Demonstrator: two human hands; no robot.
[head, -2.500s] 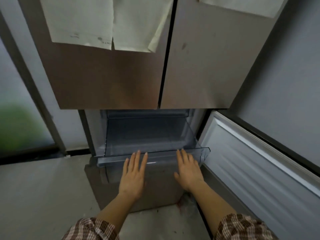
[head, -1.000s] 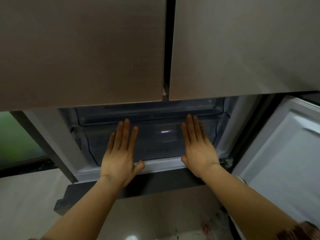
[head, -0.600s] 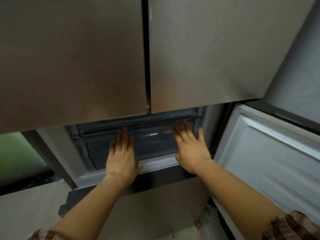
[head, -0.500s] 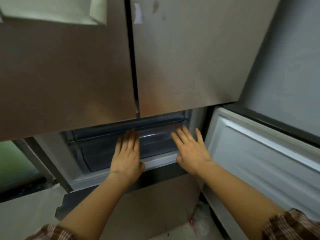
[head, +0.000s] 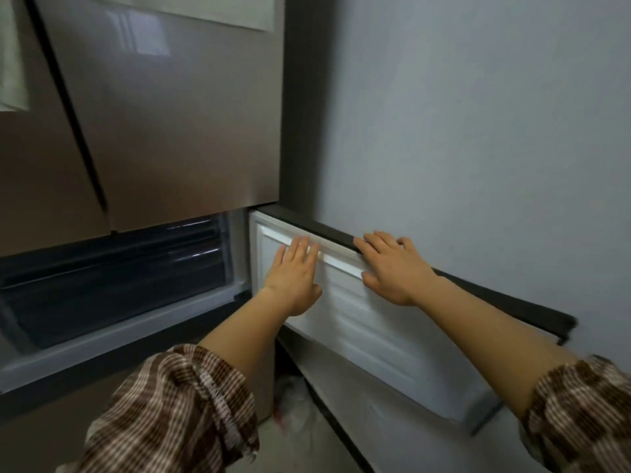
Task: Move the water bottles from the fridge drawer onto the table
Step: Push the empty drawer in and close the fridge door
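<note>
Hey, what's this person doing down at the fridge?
A person has both hands on the open lower fridge door. The left hand lies flat on its white inner panel, and the right hand grips its dark top edge. To the left of the door, the drawer sits pushed into the compartment. No water bottles are in view.

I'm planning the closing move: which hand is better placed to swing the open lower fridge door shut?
Right, probably. The right hand hooks over the top edge of the lower door and can pull; the left hand lies flat on its inner panel, able only to push.
</note>
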